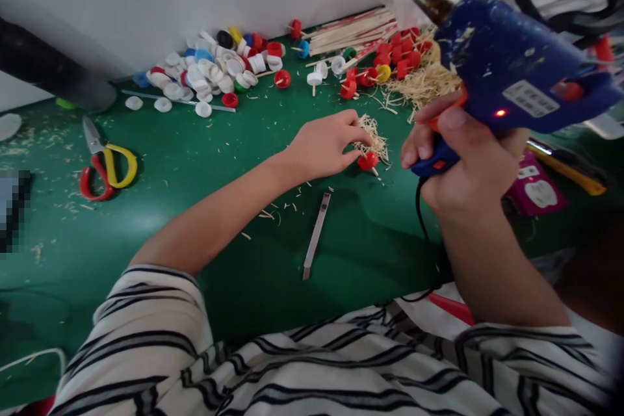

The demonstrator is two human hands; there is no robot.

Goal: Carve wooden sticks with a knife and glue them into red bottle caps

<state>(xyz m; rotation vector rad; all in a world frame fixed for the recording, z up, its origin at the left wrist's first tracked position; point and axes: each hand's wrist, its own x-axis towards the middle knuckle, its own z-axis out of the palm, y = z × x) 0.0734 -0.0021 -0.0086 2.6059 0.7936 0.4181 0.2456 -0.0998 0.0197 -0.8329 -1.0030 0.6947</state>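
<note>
My right hand (468, 149) is wrapped round the handle of a blue glue gun (502, 58), held raised with its nozzle pointing up and left. A red light glows on its side. Above the green table, my left hand (331, 143) has its thumb and curled fingers at a red bottle cap (368, 161) with a thin wooden stick through it. Pale wood shavings (373, 133) lie against those fingertips, and part of the grip is hidden. Nearer my body lies a thin snap-off blade (316, 234).
Loose bottle caps (209, 68) are heaped at the back left. Wooden sticks (346, 32), red caps (400, 52) and more shavings lie at the back right. Scissors (107, 159) rest at left; a yellow-black utility knife (568, 166) and purple box (536, 188) at right. A cord hangs from the gun.
</note>
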